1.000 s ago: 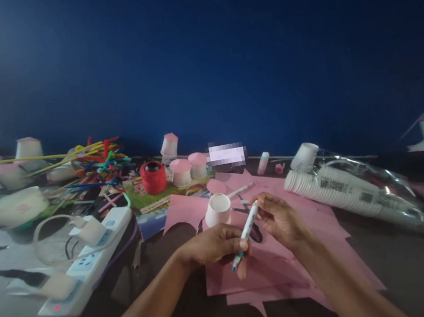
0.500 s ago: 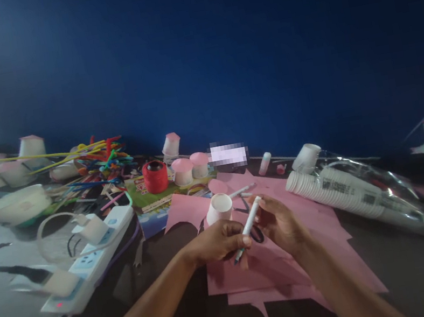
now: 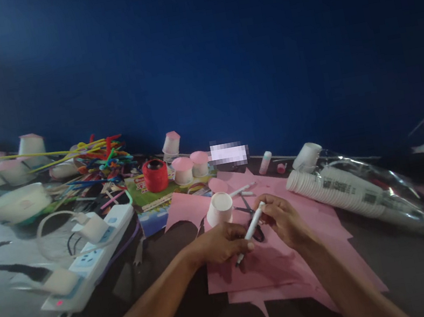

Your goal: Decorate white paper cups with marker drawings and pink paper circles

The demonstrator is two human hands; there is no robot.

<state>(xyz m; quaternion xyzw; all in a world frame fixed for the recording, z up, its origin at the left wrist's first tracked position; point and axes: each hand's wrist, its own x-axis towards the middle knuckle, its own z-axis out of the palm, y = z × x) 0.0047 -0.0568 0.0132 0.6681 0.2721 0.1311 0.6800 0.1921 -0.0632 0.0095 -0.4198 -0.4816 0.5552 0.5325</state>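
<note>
A thin white stick, rolled or tube-like (image 3: 253, 223), slants between my hands, with a dark tip at its lower left end. My left hand (image 3: 224, 242) pinches its lower part between thumb and fingers. The fingertips of my right hand (image 3: 278, 218) grip its upper end. Below both hands lie pink paper sheets (image 3: 266, 277). A white paper cup (image 3: 220, 209) stands just beyond my left hand. Dark scissors (image 3: 249, 209) lie behind the stick, partly hidden.
A white power strip (image 3: 91, 264) with plugs and cables lies left. Behind stand a red thread spool (image 3: 156, 176), pink-topped cups (image 3: 183, 170) and colourful pipe cleaners (image 3: 107, 158). Stacked cups in plastic (image 3: 336, 191) lie right. A glue stick (image 3: 265, 162) stands at the back.
The upper end of the white stick and my right hand have dropped slightly. More of the scissors shows behind them. My left hand keeps its pinch.
</note>
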